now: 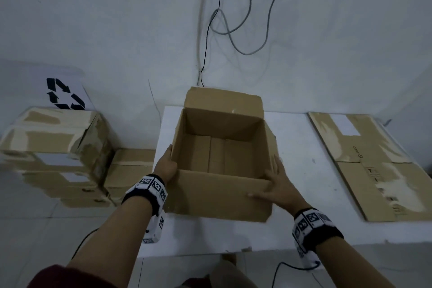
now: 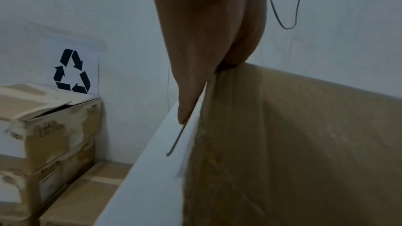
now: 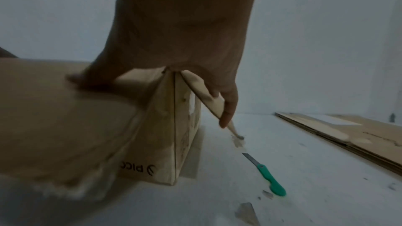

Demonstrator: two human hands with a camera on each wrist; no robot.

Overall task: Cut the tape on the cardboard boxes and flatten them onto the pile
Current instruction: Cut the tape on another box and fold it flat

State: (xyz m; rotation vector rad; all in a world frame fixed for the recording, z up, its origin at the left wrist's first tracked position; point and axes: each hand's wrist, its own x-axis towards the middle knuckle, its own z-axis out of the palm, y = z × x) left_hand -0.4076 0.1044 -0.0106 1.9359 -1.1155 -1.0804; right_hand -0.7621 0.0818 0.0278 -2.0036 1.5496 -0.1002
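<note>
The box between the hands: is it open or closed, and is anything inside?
Open and empty: the box has its top flaps spread and only its bare bottom shows.

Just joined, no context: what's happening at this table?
A person is breaking down cardboard boxes. Both hands are on the open box on the table: left hand flat against its left wall, right hand spread over the near right corner. The top flaps are open; the box is not yet flattened. The knife lies on the table, unheld. Flattened boxes sit to the right, taped boxes stacked to the left.
</note>
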